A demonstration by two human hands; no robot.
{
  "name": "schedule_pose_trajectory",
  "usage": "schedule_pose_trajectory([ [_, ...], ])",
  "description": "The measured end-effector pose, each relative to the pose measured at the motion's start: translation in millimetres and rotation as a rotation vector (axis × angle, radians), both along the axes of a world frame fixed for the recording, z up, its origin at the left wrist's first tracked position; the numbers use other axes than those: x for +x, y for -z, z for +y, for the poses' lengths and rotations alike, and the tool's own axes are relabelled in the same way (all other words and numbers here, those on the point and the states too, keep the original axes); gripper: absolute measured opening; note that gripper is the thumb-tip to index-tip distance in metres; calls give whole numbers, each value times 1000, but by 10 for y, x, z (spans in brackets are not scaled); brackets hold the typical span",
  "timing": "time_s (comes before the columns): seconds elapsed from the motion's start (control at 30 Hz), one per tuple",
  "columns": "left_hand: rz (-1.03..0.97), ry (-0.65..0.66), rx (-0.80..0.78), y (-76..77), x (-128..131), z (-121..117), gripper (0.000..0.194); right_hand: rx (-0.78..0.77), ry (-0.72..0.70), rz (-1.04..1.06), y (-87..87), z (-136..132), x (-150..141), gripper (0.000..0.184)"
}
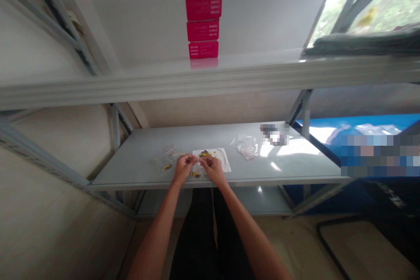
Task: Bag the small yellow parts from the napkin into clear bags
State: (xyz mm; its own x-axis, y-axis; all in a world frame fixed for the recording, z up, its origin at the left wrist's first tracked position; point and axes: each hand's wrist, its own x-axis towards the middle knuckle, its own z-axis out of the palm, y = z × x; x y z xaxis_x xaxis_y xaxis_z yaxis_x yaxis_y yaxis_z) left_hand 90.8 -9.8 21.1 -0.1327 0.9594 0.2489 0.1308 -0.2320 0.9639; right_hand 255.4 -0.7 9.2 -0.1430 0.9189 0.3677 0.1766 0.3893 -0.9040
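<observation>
The left hand (184, 167) and right hand (213, 168) were pinched closed, fingertips nearly meeting, any held item too small to tell, above a white paper sheet (218, 157) bearing small yellow pieces (204, 154) on a grey steel shelf (138, 157), between clear plastic bags (245, 146)

Hands (184, 167) (214, 169) over white paper (222, 161), yellow pieces (166, 167), grey metal shelf (131, 164)

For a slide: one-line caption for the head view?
Left hand and right hand over small yellow pieces on white paper, on a grey shelf.
</observation>
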Motion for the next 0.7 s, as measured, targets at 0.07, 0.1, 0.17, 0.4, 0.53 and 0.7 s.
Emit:
schedule_pose_trajectory([
  [0.07, -21, -22, 1, -2, 1, -4, 32, -16, 6, 43, 5, 0, 4, 35],
  [0.1, -36, -17, -4, -3, 2, -4, 32, -23, 4, 70, 7, -1, 11, 33],
  [0.17, -54, 23, -17, -8, 6, -1, 33, -25, -2, 113, 7, -6, 31, 30],
  [0.4, 9, 78, -33, -14, 1, -6, 33, 56, -43, -7, -53, -38, 18, 32],
  [0.53, 30, 81, -27, -4, -2, -2, 34, 96, -18, -87, -58, -43, -29, 30],
  [0.7, 73, 138, -32, 20, -3, 26, 40, 142, -1, -128, -55, -52, -16, 29],
])
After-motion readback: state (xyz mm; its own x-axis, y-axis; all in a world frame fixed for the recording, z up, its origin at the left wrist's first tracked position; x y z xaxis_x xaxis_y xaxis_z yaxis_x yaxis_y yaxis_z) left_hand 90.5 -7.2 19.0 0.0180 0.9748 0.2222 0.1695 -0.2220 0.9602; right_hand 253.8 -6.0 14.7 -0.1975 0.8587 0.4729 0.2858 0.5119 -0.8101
